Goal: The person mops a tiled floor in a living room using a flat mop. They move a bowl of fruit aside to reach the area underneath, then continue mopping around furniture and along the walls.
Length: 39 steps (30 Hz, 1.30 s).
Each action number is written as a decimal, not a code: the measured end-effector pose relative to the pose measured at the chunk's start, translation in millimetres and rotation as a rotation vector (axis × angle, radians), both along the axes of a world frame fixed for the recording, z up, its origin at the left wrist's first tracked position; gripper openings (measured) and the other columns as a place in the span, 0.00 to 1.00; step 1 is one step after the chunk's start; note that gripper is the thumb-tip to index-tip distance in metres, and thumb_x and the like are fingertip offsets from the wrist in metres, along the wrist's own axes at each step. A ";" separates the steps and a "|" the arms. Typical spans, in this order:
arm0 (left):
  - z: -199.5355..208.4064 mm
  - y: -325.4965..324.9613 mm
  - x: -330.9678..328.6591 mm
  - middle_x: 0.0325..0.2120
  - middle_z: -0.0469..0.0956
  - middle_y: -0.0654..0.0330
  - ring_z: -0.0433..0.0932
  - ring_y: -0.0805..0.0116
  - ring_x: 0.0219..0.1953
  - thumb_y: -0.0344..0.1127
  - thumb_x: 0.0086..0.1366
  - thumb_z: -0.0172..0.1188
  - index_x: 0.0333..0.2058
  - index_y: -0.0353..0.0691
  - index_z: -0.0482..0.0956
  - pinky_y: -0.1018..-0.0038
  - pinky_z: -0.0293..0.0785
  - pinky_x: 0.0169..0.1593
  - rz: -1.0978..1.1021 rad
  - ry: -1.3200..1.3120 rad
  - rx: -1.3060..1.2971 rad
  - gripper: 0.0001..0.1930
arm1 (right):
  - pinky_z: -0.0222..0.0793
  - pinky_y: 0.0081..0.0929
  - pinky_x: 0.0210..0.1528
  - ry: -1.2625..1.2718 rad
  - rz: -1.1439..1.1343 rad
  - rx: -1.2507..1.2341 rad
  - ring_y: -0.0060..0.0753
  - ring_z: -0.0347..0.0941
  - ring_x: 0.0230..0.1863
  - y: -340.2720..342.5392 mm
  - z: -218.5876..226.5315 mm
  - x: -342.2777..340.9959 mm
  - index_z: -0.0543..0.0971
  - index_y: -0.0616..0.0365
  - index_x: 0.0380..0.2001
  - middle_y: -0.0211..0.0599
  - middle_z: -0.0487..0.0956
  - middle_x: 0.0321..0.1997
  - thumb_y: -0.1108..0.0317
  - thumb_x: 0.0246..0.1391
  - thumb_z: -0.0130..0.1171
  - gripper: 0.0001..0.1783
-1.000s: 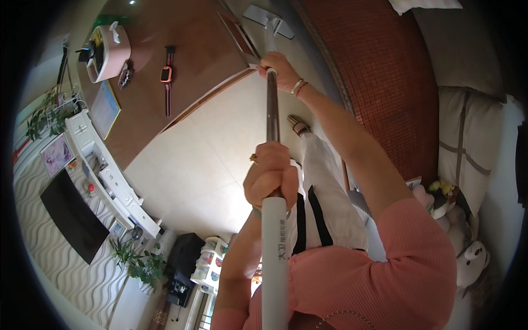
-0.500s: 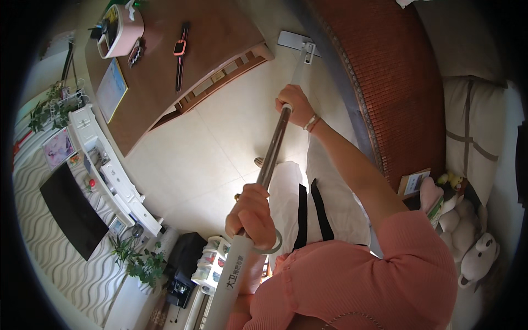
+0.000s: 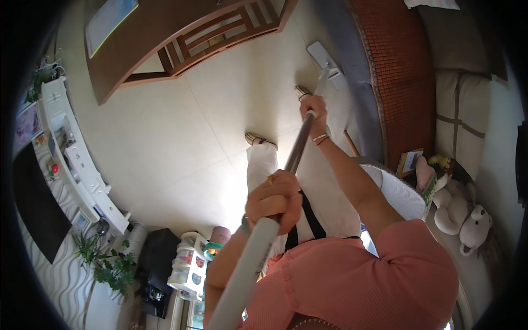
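Note:
A long flat mop slants from the lower left up to the floor at the top. Its pole (image 3: 300,144) is metallic, and a thick white sleeve (image 3: 242,278) covers the near end. My left hand (image 3: 273,201) is wrapped round the pole just above that white sleeve. Farther down, my right hand (image 3: 314,114) grips the pole near where its pale lower part begins. The white and grey mop head (image 3: 325,61) rests on the tiled floor (image 3: 214,110), beside the base of the sofa.
A brown wooden table (image 3: 148,33) with a slatted shelf stands at the upper left. The sofa (image 3: 404,82) with a reddish-brown woven cover runs along the right. A grey chair (image 3: 399,190) is beside my right arm. White drawers (image 3: 190,264) and a potted plant (image 3: 113,264) stand lower left.
My view has shifted, so the table sits higher and more of the floor shows. The mop head is nearer, both hands still on the pole. Both my shoes and the grey chair now show.

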<state>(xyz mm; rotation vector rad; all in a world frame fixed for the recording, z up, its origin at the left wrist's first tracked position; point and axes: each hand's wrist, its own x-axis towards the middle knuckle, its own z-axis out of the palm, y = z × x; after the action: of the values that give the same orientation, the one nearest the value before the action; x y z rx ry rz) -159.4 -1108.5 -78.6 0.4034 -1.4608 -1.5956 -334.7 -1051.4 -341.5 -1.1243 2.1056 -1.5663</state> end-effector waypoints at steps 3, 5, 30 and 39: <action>20.8 -20.6 73.9 0.15 0.68 0.54 0.66 0.61 0.16 0.11 0.51 0.53 0.18 0.40 0.55 0.70 0.64 0.25 -0.071 -0.161 -0.034 0.18 | 0.58 0.37 0.32 0.117 -0.056 0.010 0.42 0.64 0.22 -24.6 37.6 80.7 0.64 0.53 0.12 0.35 0.66 0.16 0.80 0.39 0.63 0.18; 46.0 -26.1 110.8 0.13 0.65 0.57 0.63 0.63 0.14 0.11 0.50 0.51 0.18 0.40 0.54 0.71 0.60 0.22 -0.055 -0.200 -0.014 0.18 | 0.58 0.37 0.32 0.013 -0.009 -0.005 0.41 0.65 0.23 -35.6 55.8 129.3 0.64 0.52 0.11 0.34 0.67 0.16 0.79 0.38 0.64 0.18; 50.3 -21.0 119.2 0.11 0.62 0.63 0.67 0.62 0.15 0.16 0.48 0.61 0.14 0.42 0.58 0.64 0.73 0.28 -0.052 -0.060 0.010 0.20 | 0.60 0.36 0.39 0.181 0.573 0.232 0.38 0.68 0.24 -30.7 75.0 85.9 0.68 0.50 0.15 0.29 0.70 0.16 0.69 0.45 0.63 0.14; -68.6 -54.4 123.1 0.11 0.65 0.63 0.67 0.66 0.15 0.12 0.46 0.58 0.12 0.45 0.56 0.61 0.73 0.31 -0.048 0.070 0.002 0.22 | 0.64 0.39 0.36 0.263 0.505 0.428 0.46 0.67 0.32 -42.4 -6.1 54.0 0.70 0.57 0.15 0.39 0.71 0.20 0.68 0.52 0.61 0.15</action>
<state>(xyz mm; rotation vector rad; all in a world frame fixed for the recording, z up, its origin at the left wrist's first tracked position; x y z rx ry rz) -36.3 -1162.9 -147.2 0.3121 -1.4257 -1.6331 -280.7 -1093.8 -347.5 -1.5898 1.9545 -0.7340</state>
